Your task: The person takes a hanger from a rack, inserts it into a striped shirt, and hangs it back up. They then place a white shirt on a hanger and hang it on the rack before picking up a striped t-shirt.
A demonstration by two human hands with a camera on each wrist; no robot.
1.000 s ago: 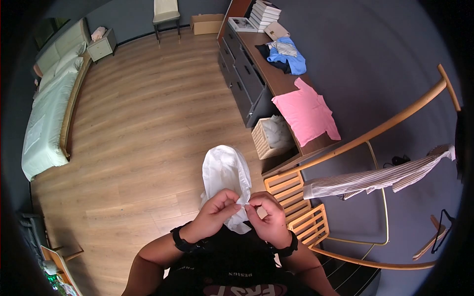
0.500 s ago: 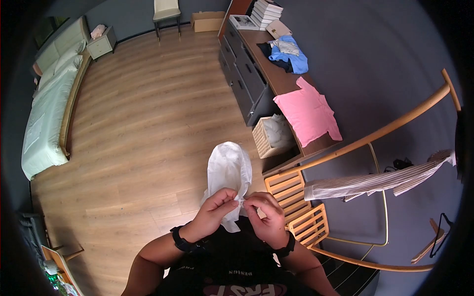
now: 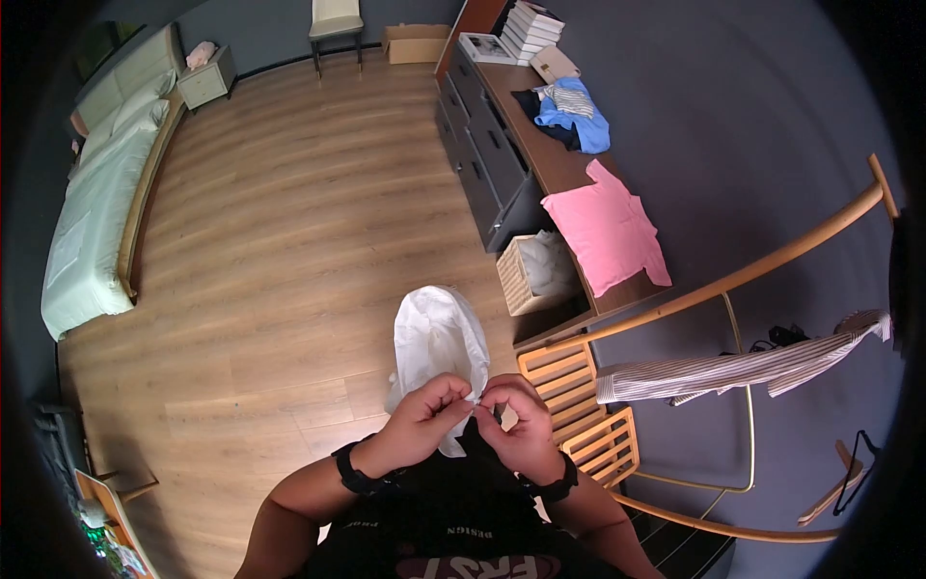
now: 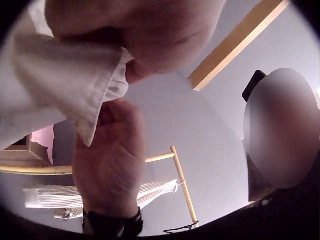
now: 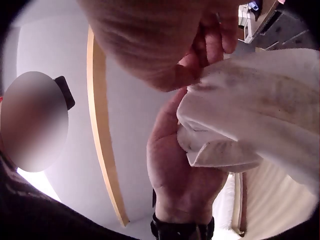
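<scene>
A white cloth garment (image 3: 436,338) hangs in front of the body, its upper part spread out in a rounded loop. The left hand (image 3: 420,423) pinches its near edge between thumb and curled fingers. Close beside it, the right hand (image 3: 519,429) pinches the same edge. In the left wrist view a pointed, collar-like corner of the cloth (image 4: 75,80) hangs by the right hand (image 4: 111,160). The right wrist view shows folded cloth (image 5: 240,115) over the left hand (image 5: 182,170); the fingertips on the edge are partly hidden.
A wooden rack (image 3: 772,247) with a striped shirt (image 3: 733,374) stands at the right, beside a slatted wooden seat (image 3: 564,386). Beyond are a basket (image 3: 518,280), a pink garment (image 3: 608,227) on a dark dresser (image 3: 482,145), and a bed (image 3: 96,232) at the left.
Both hands stay at the cloth edge with only slight shifts. The white cloth has swung a little left and down since half a second ago, and the head view has tilted slightly.
</scene>
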